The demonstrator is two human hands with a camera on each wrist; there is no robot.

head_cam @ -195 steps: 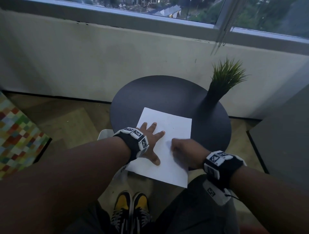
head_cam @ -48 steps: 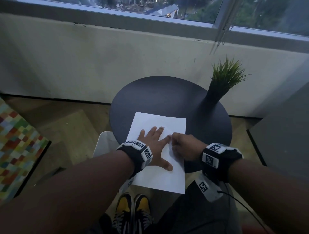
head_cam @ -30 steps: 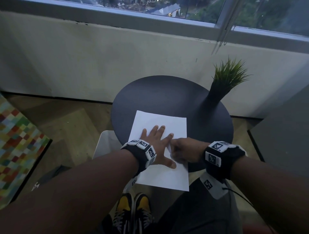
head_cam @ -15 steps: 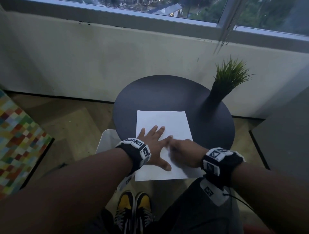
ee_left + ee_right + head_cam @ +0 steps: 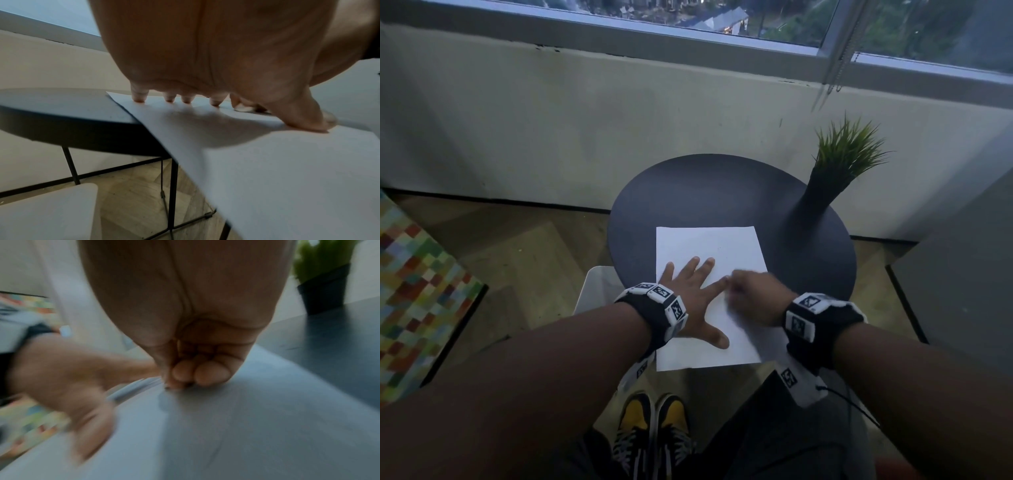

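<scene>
A blank white sheet of paper (image 5: pixel 709 246) lies on the round black table (image 5: pixel 705 192), its near end hanging over the table's front edge. My left hand (image 5: pixel 695 291) lies flat on the sheet with fingers spread, and its fingertips (image 5: pixel 139 99) and thumb press the paper (image 5: pixel 267 162) down. My right hand (image 5: pixel 753 298) is blurred and sits on the sheet's right side, next to the left index finger. In the right wrist view its fingers (image 5: pixel 201 373) are curled into the palm, knuckles down on the paper (image 5: pixel 246 418). I see nothing held in it.
A potted grass plant (image 5: pixel 849 154) in a black pot stands at the table's back right. A white stool (image 5: pixel 595 291) sits below the table's left front edge. A colourful checked rug (image 5: pixel 414 291) lies at left, a grey cabinet (image 5: pixel 962 274) at right, my shoes (image 5: pixel 650 431) below.
The sheet has turned clockwise until its edges run square to me. My left hand stays flat on it. My right fist has slid a little along the sheet beside the left index finger.
</scene>
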